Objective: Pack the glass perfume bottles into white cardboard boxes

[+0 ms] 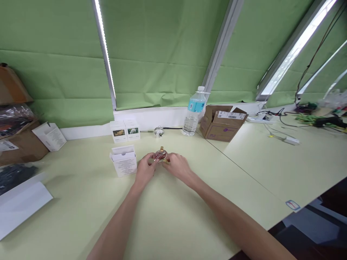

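Between my hands is a small round glass perfume bottle [160, 155] with pinkish contents and a gold neck on top. My left hand [146, 168] grips its left side, thumb and fingers closed around the glass. My right hand [177, 165] is at its right side with the fingers curled in. A small gold-coloured bit shows by the right fingertips; whether it belongs to the bottle I cannot tell. Just left of my left hand stands a white carton [124, 164] with its top flap up and printed text on the front.
Behind are two white picture boxes [119, 134], a clear glass bottle [158, 132], a large water bottle [192, 117] and an opened brown cardboard box [222, 126]. Left lie a white box [50, 136] and a white sheet [24, 209]. Cables and a white adapter [291, 140] lie right.
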`<state>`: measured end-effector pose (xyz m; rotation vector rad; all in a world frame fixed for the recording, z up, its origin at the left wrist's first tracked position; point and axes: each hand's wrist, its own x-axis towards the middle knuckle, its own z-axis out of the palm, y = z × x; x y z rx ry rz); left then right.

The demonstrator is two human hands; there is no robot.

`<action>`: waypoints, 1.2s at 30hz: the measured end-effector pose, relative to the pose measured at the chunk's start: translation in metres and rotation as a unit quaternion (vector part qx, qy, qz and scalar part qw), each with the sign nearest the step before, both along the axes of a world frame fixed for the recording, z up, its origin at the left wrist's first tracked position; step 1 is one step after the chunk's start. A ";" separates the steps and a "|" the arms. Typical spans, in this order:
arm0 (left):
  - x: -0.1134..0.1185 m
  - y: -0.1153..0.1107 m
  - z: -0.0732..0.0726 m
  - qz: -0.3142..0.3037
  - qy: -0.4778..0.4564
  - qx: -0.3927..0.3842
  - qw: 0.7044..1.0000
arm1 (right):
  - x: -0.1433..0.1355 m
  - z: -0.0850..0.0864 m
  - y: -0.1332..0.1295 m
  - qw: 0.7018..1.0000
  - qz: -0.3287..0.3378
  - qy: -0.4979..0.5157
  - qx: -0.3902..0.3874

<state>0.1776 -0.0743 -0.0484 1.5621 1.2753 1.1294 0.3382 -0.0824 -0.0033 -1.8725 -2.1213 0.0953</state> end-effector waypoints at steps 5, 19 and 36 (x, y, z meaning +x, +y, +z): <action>0.001 -0.003 0.005 0.003 0.011 -0.001 1.000 | 0.022 0.028 0.014 0.968 0.051 0.230 0.082; -0.001 -0.005 0.010 -0.004 0.037 0.036 0.999 | 0.000 0.026 0.019 0.975 0.143 0.080 0.147; -0.001 -0.006 0.009 -0.001 0.037 0.038 0.999 | 0.020 0.013 0.019 0.962 0.153 0.223 0.033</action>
